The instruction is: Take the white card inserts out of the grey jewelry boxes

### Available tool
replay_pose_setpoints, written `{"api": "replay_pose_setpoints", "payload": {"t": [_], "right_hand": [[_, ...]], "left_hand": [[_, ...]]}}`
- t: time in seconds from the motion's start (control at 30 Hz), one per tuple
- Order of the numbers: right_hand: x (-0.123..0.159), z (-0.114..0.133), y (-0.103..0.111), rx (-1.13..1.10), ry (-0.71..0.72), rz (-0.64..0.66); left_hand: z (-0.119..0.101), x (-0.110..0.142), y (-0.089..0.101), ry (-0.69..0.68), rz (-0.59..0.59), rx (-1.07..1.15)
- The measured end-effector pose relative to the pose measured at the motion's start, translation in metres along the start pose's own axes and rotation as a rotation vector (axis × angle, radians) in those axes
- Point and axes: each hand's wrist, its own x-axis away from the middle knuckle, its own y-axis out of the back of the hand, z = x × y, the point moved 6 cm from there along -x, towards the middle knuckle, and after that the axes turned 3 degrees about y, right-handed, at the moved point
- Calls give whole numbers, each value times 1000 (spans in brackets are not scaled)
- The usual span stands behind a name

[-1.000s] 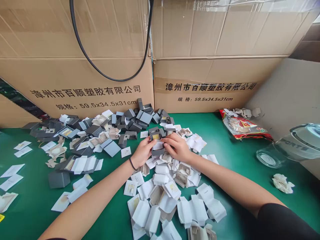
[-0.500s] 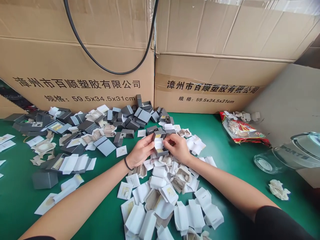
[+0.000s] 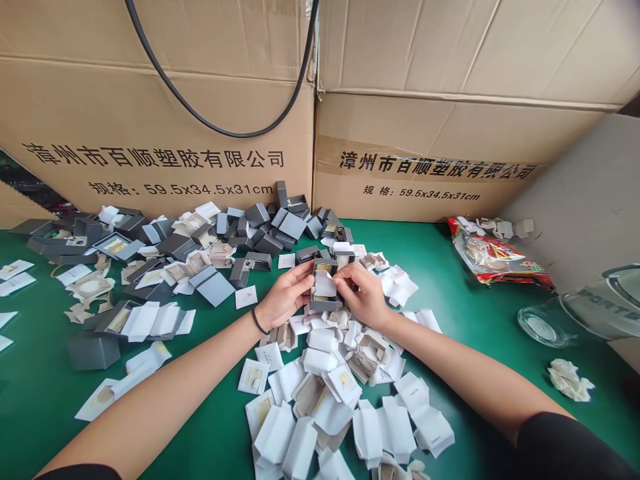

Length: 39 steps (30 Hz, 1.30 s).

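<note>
My left hand [image 3: 283,299] grips the left side of a small dark grey box [image 3: 325,305], which lies open over the pile of white pieces. A folded white card insert [image 3: 326,285] sits in the box. At the box's right side, my right hand [image 3: 367,298] has its thumb and fingers closed at the edge of this insert. Below the hands spreads a heap of folded white cards [image 3: 320,360]. Several grey boxes [image 3: 270,233] are piled just beyond and to the left, mixed with torn beige card pieces [image 3: 90,287].
Large cardboard cartons [image 3: 200,100] wall off the back of the green table [image 3: 480,333]. A black cable [image 3: 175,100] hangs in front. At the right are a red plastic bag [image 3: 500,257], a clear plastic jug [image 3: 595,307] and a crumpled paper [image 3: 570,381].
The camera view has shifted slightly. Both hands stay at the same grey box, and the white insert now stands more raised toward my right fingers.
</note>
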Motion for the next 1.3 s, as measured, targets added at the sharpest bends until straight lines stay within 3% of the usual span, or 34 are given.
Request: {"api": "replay_pose_setpoints", "payload": {"t": [0.33, 0.47, 0.57, 0.7, 0.83, 0.9, 0.97, 1.13, 1.3], "right_hand": [[1, -10, -7, 49, -109, 73], [2, 0, -4, 102, 6, 51], [2, 4, -8, 204, 121, 81], [-5, 5, -19, 449, 258, 272], [-10, 13, -29, 574, 439, 520], [-10, 13, -32, 615, 451, 565], [-9, 10, -32, 632, 400, 503], [-2, 4, -23, 505, 309, 185], [1, 2, -29, 501, 366, 232]], "left_hand": [[-3, 0, 2, -68, -42, -103], [-7, 0, 9, -197, -203, -183], [-10, 0, 11, -248, -245, -261], [-9, 0, 10, -217, -212, -295], [-5, 0, 11, -123, -183, -168], [-5, 0, 11, -98, -177, -126], [-5, -1, 10, -86, -178, -123], [-7, -2, 10, -80, -177, -104], [-6, -2, 12, -68, -193, -82]]}}
